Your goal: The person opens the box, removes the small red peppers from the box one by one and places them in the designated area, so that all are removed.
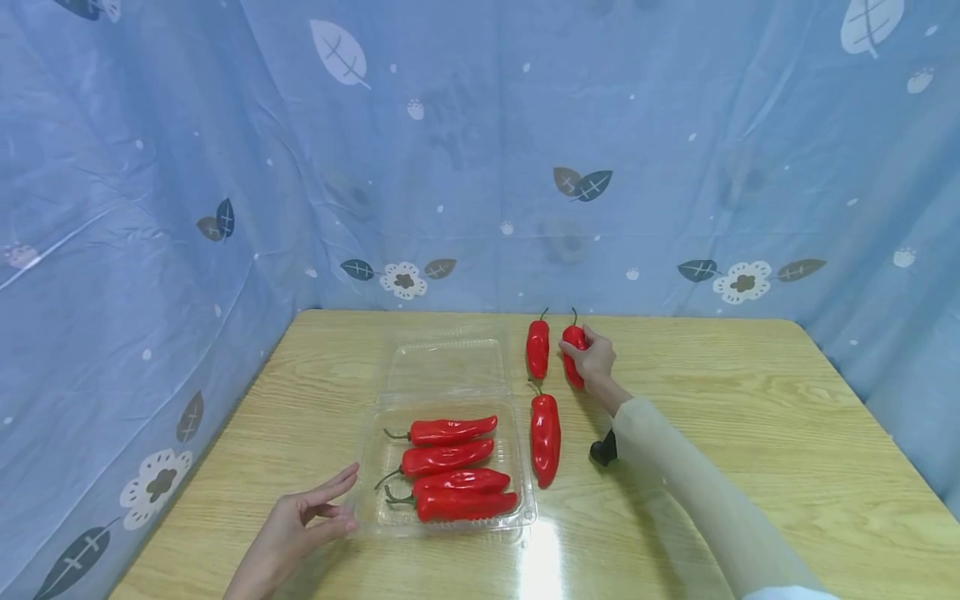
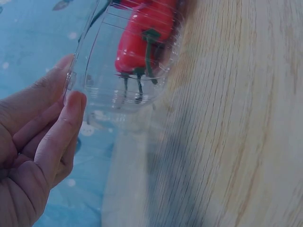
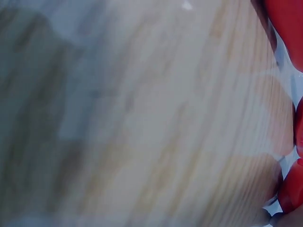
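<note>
My left hand (image 1: 296,527) pinches the left rim of a clear plastic clamshell box (image 1: 527,492), thumb and fingers on either side of the edge in the left wrist view. Several red peppers (image 1: 450,457) with dark green stems lie side by side in the box's base, stems to the left. At the far side of the table, my right hand (image 1: 595,358) grips another red pepper (image 1: 575,337), its stem pointing away. Left of that hand lies a loose red pepper (image 1: 537,348), and nearer is a longer one (image 1: 545,440) beside the box.
The box's open lid (image 1: 448,367) lies back on the wooden table (image 1: 720,400). A blue patterned curtain (image 1: 480,167) hangs behind and at both sides. A small black object (image 1: 602,451) shows below the right sleeve.
</note>
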Available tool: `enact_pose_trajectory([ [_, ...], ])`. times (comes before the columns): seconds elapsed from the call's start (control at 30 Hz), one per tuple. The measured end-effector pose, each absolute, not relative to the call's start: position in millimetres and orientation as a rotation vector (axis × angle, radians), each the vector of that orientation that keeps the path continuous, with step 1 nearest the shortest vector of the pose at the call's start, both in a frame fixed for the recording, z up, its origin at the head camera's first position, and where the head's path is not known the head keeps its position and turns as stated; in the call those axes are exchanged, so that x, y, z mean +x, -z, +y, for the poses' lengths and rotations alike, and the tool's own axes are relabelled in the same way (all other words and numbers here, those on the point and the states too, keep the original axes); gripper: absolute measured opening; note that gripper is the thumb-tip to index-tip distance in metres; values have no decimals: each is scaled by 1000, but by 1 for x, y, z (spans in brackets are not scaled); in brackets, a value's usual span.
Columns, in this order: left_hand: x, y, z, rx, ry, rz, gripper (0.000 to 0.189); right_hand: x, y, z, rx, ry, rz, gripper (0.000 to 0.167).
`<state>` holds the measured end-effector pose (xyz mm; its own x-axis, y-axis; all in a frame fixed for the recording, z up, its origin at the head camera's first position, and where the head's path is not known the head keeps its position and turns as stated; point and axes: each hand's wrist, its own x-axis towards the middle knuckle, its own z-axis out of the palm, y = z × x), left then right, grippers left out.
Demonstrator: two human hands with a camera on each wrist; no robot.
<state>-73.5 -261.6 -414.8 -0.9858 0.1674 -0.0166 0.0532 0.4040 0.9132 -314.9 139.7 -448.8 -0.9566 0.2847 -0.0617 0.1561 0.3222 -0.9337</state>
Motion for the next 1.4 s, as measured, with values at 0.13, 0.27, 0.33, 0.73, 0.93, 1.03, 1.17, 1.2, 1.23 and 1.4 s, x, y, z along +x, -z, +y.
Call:
enact_pose_trajectory([
  [0.13,-75,412,-259,192,-1641,2532,53,-316,449,141,-453,-1698,-2450,63],
  [0.27,-76,409,-258,165,-1635,2521,54,-319,450,141,-477,-1682,-2444,63],
  [0.33,-76,409,-258,155,-1632,2522,54,-320,451,140,-485,-1685,-2434,63],
  [0.73,-74,411,-261,215,-1658,2516,54,-320,450,131,-508,-1711,-2350,61],
  [0.93,-73,412,-260,214,-1658,2508,54,-322,450,131,-504,-1665,-2368,60],
  [1.03,-73,412,-259,208,-1658,2503,54,-323,449,132,-497,-1668,-2377,60],
  [1.17,-73,411,-258,169,-1643,2496,55,-324,448,132,-492,-1698,-2384,61],
  [1.2,-73,410,-258,157,-1640,2493,55,-324,448,132,-489,-1701,-2388,62],
  [1.23,-73,410,-258,147,-1638,2491,56,-325,447,132,-485,-1708,-2391,62],
  [1.4,-72,409,-258,116,-1641,2478,56,-329,447,131,-493,-1714,-2412,66],
])
